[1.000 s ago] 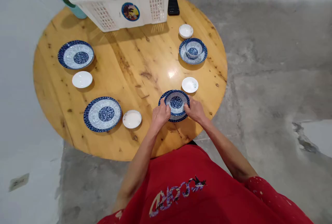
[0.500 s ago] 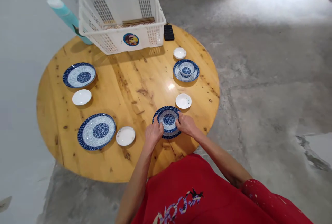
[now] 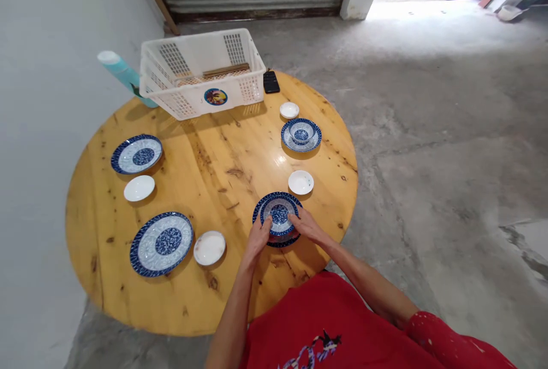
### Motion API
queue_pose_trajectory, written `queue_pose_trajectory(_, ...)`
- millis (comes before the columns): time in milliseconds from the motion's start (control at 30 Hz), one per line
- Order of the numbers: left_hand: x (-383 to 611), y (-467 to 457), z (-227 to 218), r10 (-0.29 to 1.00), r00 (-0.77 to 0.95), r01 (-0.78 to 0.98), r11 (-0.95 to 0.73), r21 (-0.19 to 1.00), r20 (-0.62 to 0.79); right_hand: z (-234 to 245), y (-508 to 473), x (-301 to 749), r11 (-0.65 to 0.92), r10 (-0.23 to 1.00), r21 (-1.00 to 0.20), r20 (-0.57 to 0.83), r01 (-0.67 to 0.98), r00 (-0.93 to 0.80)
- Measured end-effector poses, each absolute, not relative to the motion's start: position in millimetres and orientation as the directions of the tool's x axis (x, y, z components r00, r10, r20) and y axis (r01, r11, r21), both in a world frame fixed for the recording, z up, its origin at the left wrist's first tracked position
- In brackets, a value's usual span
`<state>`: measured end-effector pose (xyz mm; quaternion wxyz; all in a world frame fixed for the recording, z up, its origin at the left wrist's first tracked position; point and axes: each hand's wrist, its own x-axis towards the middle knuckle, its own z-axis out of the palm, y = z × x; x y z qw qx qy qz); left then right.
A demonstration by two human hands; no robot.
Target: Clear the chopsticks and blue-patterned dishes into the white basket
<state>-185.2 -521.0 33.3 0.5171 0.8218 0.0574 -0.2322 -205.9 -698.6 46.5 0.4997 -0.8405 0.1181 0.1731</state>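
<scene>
A blue-and-white bowl (image 3: 279, 216) is gripped at both sides, over a blue-rimmed plate (image 3: 284, 243) by the near table edge. My left hand (image 3: 259, 234) closes on its left side with the thumb on the inner rim. Opposite it, my right hand (image 3: 307, 225) pinches the right side in the same way. The bowl leans slightly toward me; whether its base touches the plate is hidden. A small white dish (image 3: 301, 182) sits just beyond the plate, and a second white dish (image 3: 209, 248) lies to the left of my left hand.
Two blue-rimmed plates (image 3: 141, 243) and a white dish (image 3: 139, 188) occupy the left of the round table (image 3: 231, 146). Farther right stand a plate with a bowl (image 3: 301, 131) and a small dish (image 3: 289, 110). A white basket (image 3: 197, 98), cyan roll (image 3: 124, 75) and black phone (image 3: 271, 82) line the back.
My view has tipped upward, showing more shutter and a car. The bowl has tilted toward me in my hands, and my fingers have shifted lower around its sides.
</scene>
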Motion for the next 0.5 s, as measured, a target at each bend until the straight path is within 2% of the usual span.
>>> queue_pose_trajectory(67, -190.1, -523.6, 31.4, -0.116, 0.906, 0.341, -0.372, 0.863, -0.408, 43.6, -695.3, -209.2, -0.411, -0.07, -0.831, -0.381, -0.375, 0.922)
queue_pose_trajectory(167, -199.6, -522.7, 41.4, -0.111, 0.928, 0.304, -0.33, 0.894, -0.356, 46.7, -694.2, -215.4, -0.452, -0.105, -0.833, -0.305, -0.319, 0.946)
queue_pose_trajectory(333, -226.5, -518.2, 70.0, -0.067, 0.962, 0.228, -0.344, 0.911, -0.266, 57.9, -695.7, -235.6, -0.527, -0.051, -0.825, -0.212, -0.206, 0.976)
queue_pose_trajectory(500, -270.1, -523.6, 73.5, -0.001, 0.946, 0.308, -0.321, 0.896, -0.325, 57.3, -698.9, -269.1, -0.537, 0.008, -0.826, -0.211, -0.174, 0.977)
